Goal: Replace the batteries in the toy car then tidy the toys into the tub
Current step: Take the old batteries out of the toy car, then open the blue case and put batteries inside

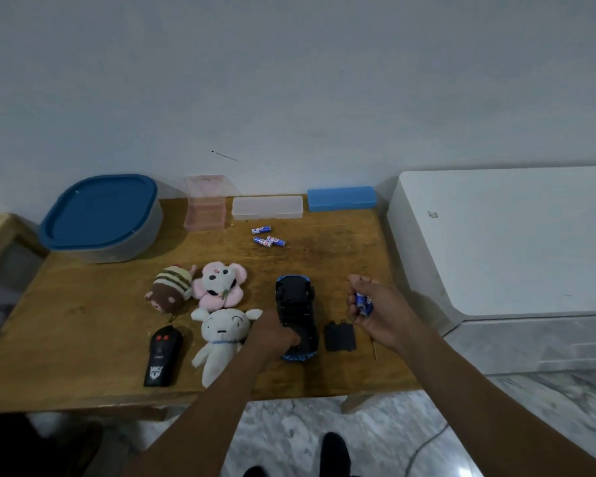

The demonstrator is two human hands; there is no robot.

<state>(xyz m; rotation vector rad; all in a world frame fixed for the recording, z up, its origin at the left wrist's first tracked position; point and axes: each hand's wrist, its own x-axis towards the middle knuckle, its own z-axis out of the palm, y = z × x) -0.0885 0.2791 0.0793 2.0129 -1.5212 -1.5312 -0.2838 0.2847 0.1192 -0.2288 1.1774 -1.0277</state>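
The blue toy car [295, 301] lies upside down on the wooden table [83, 315], its black underside facing up. My left hand [272, 335] grips the car's near left side. Its black battery cover [339, 336] lies just right of the car. My right hand [372, 306] hovers right of the car, shut on blue batteries [363, 301]. Three more blue batteries [267, 236] lie loose further back. The grey tub with a blue lid [100, 218] stands at the back left, lid on.
Three plush toys [200, 297] and a black remote control [162, 356] lie left of the car. A pink clear box [205, 208], a clear case [267, 207] and a blue case [341, 198] line the back edge. A white appliance [503, 242] stands to the right.
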